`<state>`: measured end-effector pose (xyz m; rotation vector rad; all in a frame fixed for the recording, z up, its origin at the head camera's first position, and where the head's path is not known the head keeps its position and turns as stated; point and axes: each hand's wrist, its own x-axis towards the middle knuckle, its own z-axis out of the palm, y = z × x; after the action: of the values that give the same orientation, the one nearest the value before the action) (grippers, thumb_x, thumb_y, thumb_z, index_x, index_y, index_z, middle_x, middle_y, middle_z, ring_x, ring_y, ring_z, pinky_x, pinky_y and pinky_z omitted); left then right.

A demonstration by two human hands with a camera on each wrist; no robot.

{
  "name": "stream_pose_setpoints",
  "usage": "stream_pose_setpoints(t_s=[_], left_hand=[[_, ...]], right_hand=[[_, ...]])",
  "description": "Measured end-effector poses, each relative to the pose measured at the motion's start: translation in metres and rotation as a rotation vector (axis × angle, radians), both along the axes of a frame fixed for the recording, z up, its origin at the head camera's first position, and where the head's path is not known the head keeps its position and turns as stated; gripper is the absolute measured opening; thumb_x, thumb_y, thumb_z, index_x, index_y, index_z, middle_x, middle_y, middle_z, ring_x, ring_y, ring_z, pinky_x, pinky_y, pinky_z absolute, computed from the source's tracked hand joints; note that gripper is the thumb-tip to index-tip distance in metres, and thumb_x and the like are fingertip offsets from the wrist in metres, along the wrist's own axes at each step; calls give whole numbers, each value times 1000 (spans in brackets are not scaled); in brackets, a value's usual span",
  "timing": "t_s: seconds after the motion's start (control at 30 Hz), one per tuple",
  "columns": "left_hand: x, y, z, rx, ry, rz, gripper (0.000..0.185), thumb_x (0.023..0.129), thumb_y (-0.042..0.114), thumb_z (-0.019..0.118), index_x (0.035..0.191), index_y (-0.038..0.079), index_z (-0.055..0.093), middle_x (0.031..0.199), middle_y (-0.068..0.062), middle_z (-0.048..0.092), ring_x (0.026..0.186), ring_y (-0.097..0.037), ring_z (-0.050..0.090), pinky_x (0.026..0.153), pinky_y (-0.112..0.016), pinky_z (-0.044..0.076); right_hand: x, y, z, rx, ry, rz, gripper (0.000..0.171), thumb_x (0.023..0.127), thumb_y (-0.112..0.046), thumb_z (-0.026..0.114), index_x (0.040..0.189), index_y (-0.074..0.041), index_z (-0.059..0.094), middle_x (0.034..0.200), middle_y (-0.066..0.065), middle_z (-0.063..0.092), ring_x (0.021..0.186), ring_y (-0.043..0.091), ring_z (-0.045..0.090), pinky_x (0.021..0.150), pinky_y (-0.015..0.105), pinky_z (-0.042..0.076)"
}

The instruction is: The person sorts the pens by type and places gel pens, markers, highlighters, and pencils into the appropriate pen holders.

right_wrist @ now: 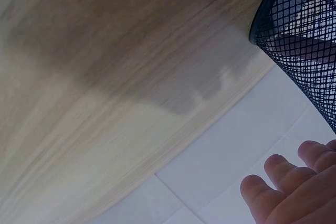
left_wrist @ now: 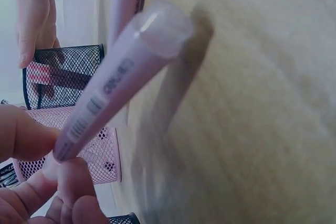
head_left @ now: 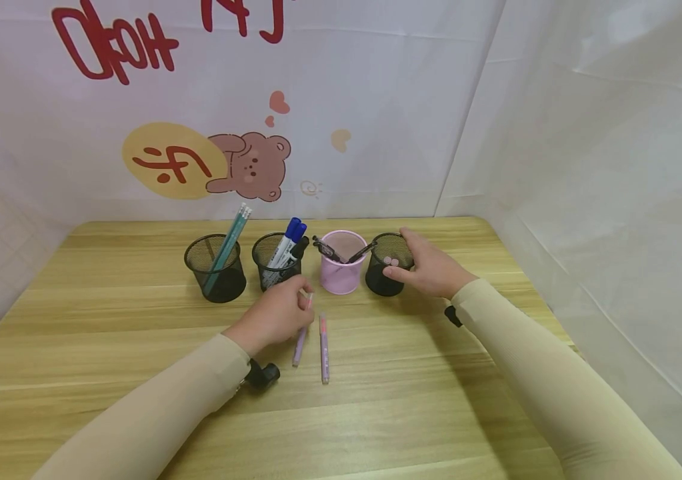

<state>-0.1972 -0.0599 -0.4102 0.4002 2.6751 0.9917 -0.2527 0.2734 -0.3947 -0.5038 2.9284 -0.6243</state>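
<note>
In the head view my left hand [head_left: 279, 313], low over the table, pinches a slim purple-and-pink marker pen [head_left: 300, 347] between thumb and fingers. The left wrist view shows this marker pen [left_wrist: 113, 82] slanting up from the fingertips. A matching marker pen [head_left: 325, 350] lies on the table just to its right. My right hand [head_left: 433, 265] holds the rightmost black mesh pen holder [head_left: 384, 283], thumb at its front and fingers at its back rim. Two pale pink round ends show inside that holder. In the right wrist view several fingers [right_wrist: 286, 182] stand off the mesh.
Left of that holder stand a pink mesh holder [head_left: 341, 280] with black pens, a black one [head_left: 261, 257] with blue- and black-capped markers, and another black one [head_left: 229, 287] with green pencils. Behind the wooden table [head_left: 377, 413] hangs a white printed cloth [head_left: 389, 120].
</note>
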Motion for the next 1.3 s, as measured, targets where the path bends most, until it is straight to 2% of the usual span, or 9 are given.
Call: stream_pose_setpoints(t_s=[0.27,0.6,0.7,0.97,1.3], left_hand=[[0,0,1,73,3,19,42,95,14,66,136,12,58,104,-6,67,60,-16,62,56,-31,52],[3,1,8,168,0,8,42,95,11,66,137,13,60,108,-8,67,66,-17,62,52,-30,54],[3,1,9,184,12,5,42,95,12,66,137,13,60,108,-8,68,70,-18,63,55,-30,54],[2,2,11,232,83,8,37,96,15,67,132,13,62,105,-5,71,91,-19,65,74,-31,56],[0,6,15,356,112,27,35,97,13,69,131,9,61,102,-5,69,89,-18,66,74,-30,56]], right_hand=[[-1,1,-2,14,-1,-3,111,97,-68,60,168,0,9,173,23,21,161,39,25,130,56,26],[0,1,-1,28,-16,-10,113,96,-71,59,169,-2,6,175,21,17,162,37,24,131,54,25],[0,1,-1,32,-18,-11,113,96,-72,59,169,-3,6,175,20,16,162,37,23,131,54,24],[-1,1,-2,34,-10,-12,113,96,-71,59,169,-2,7,175,21,18,162,37,23,131,55,24],[-3,2,-4,22,-7,-10,113,96,-71,60,168,-2,8,174,21,20,161,37,25,131,54,25]])
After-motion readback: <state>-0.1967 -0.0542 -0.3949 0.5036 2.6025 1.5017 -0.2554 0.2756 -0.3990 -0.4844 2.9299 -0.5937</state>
